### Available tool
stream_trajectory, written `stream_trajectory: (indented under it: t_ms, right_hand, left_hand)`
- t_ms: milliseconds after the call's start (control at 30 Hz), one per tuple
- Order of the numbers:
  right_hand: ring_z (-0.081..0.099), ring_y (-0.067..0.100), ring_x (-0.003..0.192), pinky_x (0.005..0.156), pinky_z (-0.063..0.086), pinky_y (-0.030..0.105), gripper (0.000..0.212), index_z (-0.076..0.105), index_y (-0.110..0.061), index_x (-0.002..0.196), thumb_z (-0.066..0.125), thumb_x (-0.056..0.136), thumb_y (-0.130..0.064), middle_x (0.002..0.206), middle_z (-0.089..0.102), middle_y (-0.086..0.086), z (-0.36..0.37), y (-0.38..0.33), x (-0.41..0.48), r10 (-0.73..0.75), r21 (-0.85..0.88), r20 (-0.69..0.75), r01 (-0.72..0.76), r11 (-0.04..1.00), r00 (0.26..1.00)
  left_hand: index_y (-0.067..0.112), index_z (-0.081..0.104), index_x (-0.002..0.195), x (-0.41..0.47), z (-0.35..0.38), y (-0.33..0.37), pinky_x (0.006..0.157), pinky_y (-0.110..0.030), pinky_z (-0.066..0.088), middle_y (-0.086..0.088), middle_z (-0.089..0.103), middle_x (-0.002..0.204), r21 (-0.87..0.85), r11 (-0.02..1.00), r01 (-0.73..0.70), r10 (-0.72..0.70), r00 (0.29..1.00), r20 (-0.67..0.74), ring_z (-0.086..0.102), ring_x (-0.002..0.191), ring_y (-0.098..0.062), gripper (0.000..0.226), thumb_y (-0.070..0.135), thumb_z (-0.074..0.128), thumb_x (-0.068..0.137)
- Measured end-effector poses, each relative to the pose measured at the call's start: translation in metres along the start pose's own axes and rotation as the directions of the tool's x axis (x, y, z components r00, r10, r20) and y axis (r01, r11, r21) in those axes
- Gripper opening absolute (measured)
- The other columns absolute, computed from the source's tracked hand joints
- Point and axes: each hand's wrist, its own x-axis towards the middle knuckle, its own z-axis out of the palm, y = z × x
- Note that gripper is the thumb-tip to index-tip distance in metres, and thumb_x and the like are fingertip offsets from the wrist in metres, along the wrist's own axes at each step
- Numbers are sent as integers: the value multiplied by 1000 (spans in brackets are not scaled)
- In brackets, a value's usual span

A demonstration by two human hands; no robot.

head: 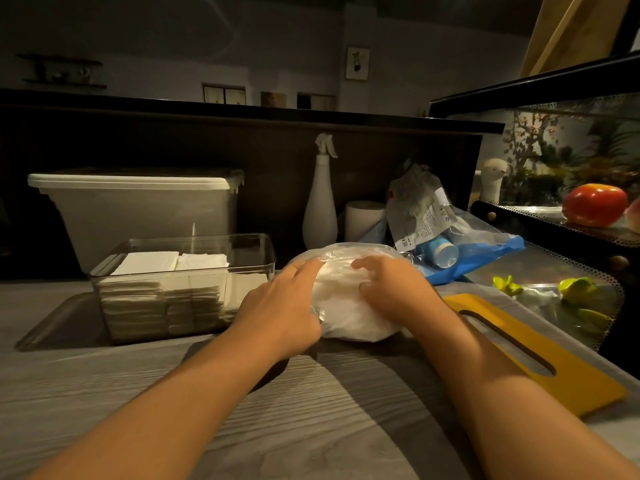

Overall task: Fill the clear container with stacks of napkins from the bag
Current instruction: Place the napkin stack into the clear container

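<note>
Left hand (280, 306) and right hand (391, 285) partly hide the bag (346, 303).

The clear plastic bag of white napkins (346, 306) is partly covered by the left hand (280, 313) and the right hand (391, 285). Whether the left thumb pinches it cannot be told. Both forearms run off the bottom edge. Print on the crinkled white packet (415, 209) is too small to read.

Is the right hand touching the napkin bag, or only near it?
Touching. The head view shows the right hand with fingers curled into the plastic of the bag, no gap between them.
</note>
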Motion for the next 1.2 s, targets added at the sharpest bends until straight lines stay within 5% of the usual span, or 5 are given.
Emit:
stream_trajectory:
  t_ms: [233, 400, 600, 900, 1200]
  right_hand:
    - [54, 20, 118, 96, 46, 35, 38, 59, -30, 136, 53, 99, -32, 134, 60, 2, -2, 3, -4, -23, 164, -60, 33, 986, 998]
    - [53, 11, 114, 88, 44, 25, 38, 63, -31, 127, 65, 90, -24, 130, 61, -6, 1, 4, -7, -85, 222, -93, 104, 970, 992]
    - [53, 1, 96, 72, 36, 10, 12, 71, -26, 101, 67, 91, -28, 97, 61, -16, 0, 1, -7, -138, 313, -241, 211, 926, 961]
    - [61, 6, 86, 76, 50, 27, 11, 71, -27, 87, 62, 90, -33, 87, 67, -9, -2, -3, -10, -219, 514, -237, 314, 798, 946]
    - [66, 17, 82, 73, 55, 37, 34, 73, -20, 79, 42, 67, -21, 83, 71, -1, 0, 4, -3, -162, 642, -157, 225, 733, 974]
  left_hand:
    - [37, 14, 154, 0, 0, 1, 98, -38, 52, 8, 25, 160, 11, 1000, 6, -6, 1000, 16, 46, 131, -21, 82, 28, 63, 90]
    - [37, 33, 139, 0, -1, 0, 83, -33, 55, 8, 39, 147, -39, 999, -4, 4, 1000, -14, 54, 109, -17, 60, 28, 63, 88]
    - [34, 54, 118, 2, 4, 1, 88, -40, 56, 7, 54, 126, -349, 937, 35, -46, 999, -24, 55, 104, -16, 32, 35, 63, 87]
    - [20, 68, 82, 5, -4, 4, 68, -24, 49, 4, 67, 81, -667, 744, 44, -210, 963, -170, 62, 83, -12, 7, 20, 72, 88]
    - [12, 62, 90, 2, -21, 13, 59, -20, 42, 4, 59, 76, -793, 608, -28, -382, 865, -324, 55, 72, -2, 6, 12, 57, 93]
